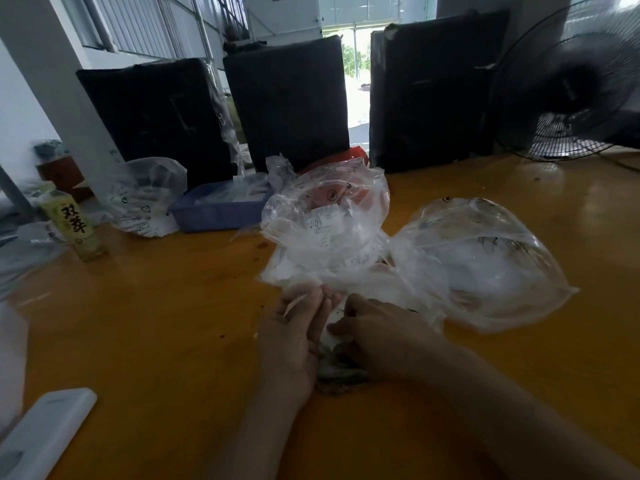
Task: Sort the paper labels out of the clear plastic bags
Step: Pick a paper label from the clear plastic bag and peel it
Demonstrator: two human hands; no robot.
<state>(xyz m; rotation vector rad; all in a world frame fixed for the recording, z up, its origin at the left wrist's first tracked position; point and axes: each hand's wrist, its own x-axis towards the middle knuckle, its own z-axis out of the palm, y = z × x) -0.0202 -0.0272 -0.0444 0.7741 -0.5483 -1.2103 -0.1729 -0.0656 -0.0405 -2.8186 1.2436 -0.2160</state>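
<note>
A heap of crumpled clear plastic bags (325, 223) with white paper labels inside stands at the table's middle. A second puffed clear bag (485, 258) lies to its right. My left hand (294, 337) holds the near edge of the heap, fingers around a fold of plastic. My right hand (374, 330) is beside it, fingers curled and pinching a small bag with paper (332, 323) between the two hands. More crumpled plastic and paper (341, 372) lies under my right wrist.
On the orange wooden table (156, 323) stand a blue tray (214, 209) of plastic, another clear bag (145, 199) and a drink carton (71, 223) at left. A white device (45, 431) lies near left. Three black boxes (287, 102) line the back; a fan (575, 81) stands at right.
</note>
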